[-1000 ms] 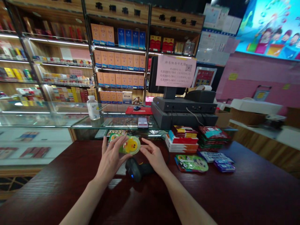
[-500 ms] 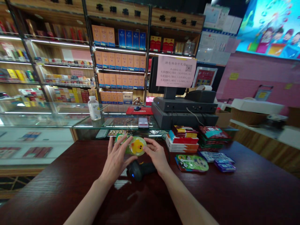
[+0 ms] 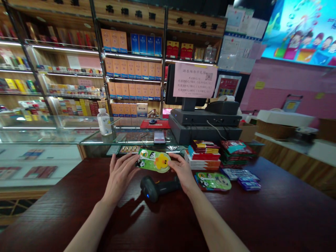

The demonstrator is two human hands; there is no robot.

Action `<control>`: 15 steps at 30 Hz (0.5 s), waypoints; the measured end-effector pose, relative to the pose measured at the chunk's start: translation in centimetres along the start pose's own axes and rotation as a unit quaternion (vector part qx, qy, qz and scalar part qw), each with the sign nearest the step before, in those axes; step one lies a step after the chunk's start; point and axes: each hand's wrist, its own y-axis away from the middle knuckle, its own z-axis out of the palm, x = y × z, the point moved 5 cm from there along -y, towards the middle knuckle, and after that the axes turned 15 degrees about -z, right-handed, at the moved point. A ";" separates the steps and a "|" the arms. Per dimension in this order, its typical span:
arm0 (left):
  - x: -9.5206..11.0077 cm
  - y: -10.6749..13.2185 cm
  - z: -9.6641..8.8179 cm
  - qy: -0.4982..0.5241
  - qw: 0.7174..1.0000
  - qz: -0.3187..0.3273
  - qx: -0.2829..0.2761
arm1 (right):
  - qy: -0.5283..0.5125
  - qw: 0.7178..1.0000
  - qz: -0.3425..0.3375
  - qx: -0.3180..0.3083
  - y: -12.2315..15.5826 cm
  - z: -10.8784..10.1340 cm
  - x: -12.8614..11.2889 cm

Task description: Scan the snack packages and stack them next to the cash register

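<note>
Duck packet (image 3: 153,161) swung level, edges between left hand (image 3: 120,182) and right hand (image 3: 183,172).

- Wooden shelf header (image 3: 130,12) is displaying 名烟名酒 in black characters
- Pink notice (image 3: 195,80) is showing 200, 300 and 500; its smaller print is blurred

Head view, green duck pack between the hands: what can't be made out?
- Green duck pack: small print too small to read in the head view; back faces away.
- Left hand: too small a gap to tell whether its fingertips touch the pack.
- Right hand: hides the grip end of the barcode scanner.
- Pink notice: fine print too small and blurred.
- Monitor: face hidden behind the notice.
</note>
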 end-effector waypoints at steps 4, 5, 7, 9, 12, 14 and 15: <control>0.1 0.1 -0.4 0.018 1.000 0.020 0.014 | -0.008 1.000 0.009 -0.001 0.1 -0.1 0.0; 0.2 0.1 -0.5 0.023 0.999 0.028 0.018 | -0.011 1.000 0.010 -0.001 0.2 -0.1 0.0; 0.4 0.2 -0.8 0.031 0.998 0.040 0.025 | -0.011 1.000 0.012 -0.003 0.2 0.0 0.1; 0.5 0.2 -1.0 0.037 0.998 0.043 0.030 | -0.008 1.000 0.012 -0.004 0.2 0.0 0.3; 0.7 0.2 -1.2 0.048 0.998 0.036 0.035 | 0.002 1.000 0.005 -0.006 0.1 -0.1 0.6; 0.7 0.3 -1.4 0.055 0.997 0.028 0.039 | 0.006 1.000 -0.001 -0.019 0.1 0.0 0.7; 0.7 0.3 -1.4 0.058 0.997 0.023 0.043 | 0.006 0.999 -0.004 -0.032 0.1 0.1 0.6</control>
